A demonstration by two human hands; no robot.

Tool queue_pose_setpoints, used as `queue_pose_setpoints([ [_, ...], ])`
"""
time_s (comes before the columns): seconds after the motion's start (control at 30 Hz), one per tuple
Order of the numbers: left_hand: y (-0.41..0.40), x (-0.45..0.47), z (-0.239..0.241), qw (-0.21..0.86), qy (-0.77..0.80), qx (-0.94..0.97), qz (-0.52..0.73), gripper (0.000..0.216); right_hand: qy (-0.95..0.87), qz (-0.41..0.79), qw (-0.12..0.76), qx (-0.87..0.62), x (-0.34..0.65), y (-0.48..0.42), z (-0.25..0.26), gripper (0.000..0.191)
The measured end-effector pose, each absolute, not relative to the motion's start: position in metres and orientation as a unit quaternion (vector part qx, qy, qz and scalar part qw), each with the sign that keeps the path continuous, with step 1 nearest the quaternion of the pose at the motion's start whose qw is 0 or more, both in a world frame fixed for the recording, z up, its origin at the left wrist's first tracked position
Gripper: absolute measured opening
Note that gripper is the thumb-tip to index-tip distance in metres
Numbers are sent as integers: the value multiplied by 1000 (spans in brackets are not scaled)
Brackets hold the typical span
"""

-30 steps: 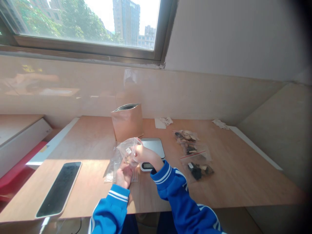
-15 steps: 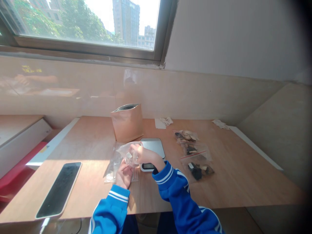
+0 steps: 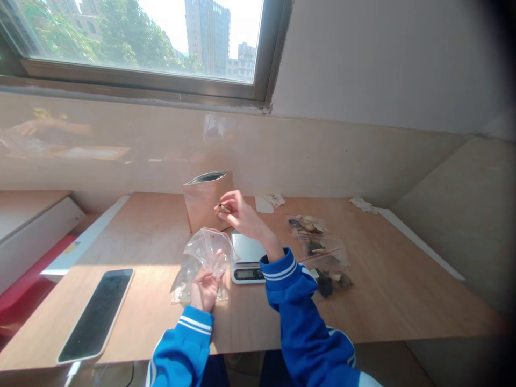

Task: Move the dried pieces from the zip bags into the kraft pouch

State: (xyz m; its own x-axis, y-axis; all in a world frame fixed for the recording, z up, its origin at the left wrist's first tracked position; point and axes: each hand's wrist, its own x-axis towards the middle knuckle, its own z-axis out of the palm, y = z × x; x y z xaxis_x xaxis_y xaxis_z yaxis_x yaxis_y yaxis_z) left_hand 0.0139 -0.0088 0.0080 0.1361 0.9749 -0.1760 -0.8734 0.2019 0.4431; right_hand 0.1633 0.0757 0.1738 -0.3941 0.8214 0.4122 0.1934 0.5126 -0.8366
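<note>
My left hand (image 3: 206, 286) is closed on a clear plastic bag (image 3: 209, 248), holding it up near the middle of the table. In my right hand (image 3: 242, 216), thumb and fingers pinch a small brownish piece (image 3: 224, 208), dried-looking, its kind not clear. That hand is raised in front of a brown kraft pouch (image 3: 201, 201), which stands upright with its top open. Below my right wrist lies a digital kitchen scale (image 3: 248, 250), with its display at the near side. More clear plastic bags (image 3: 182, 287) lie flat under my left hand.
Several zip bags (image 3: 308, 224) of dark and tan dried pieces lie right of the scale. A phone (image 3: 97, 314) with a cable is at the left. White paper (image 3: 264, 204) and a crumpled scrap (image 3: 363, 205) sit by the back edge, below the wall and window.
My right hand has come out of the clear bag and risen toward the pouch, carrying the brownish piece. My left hand stays nearly in place with the bag, whose mouth now shows wider.
</note>
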Motion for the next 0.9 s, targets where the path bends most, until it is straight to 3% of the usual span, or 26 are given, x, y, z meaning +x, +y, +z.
queue_pose_setpoints([
  [0.1, -9, 14, 7, 745, 206, 123, 622, 66, -734, 242, 537, -337, 157, 99, 206, 29],
  [0.23, -6, 15, 3, 742, 199, 134, 627, 62, -746, 149, 550, -345, 141, 136, 212, 24],
  [0.5, -2, 16, 0, 724, 204, 128, 646, 60, -789, 117, 481, -362, 134, 153, 164, 43],
  [0.7, -2, 14, -3, 740, 196, 125, 631, 63, -782, 121, 486, -369, 142, 136, 175, 27],
  [0.9, -1, 9, -10, 745, 204, 116, 625, 69, -725, 158, 522, -420, 147, 114, 182, 24],
])
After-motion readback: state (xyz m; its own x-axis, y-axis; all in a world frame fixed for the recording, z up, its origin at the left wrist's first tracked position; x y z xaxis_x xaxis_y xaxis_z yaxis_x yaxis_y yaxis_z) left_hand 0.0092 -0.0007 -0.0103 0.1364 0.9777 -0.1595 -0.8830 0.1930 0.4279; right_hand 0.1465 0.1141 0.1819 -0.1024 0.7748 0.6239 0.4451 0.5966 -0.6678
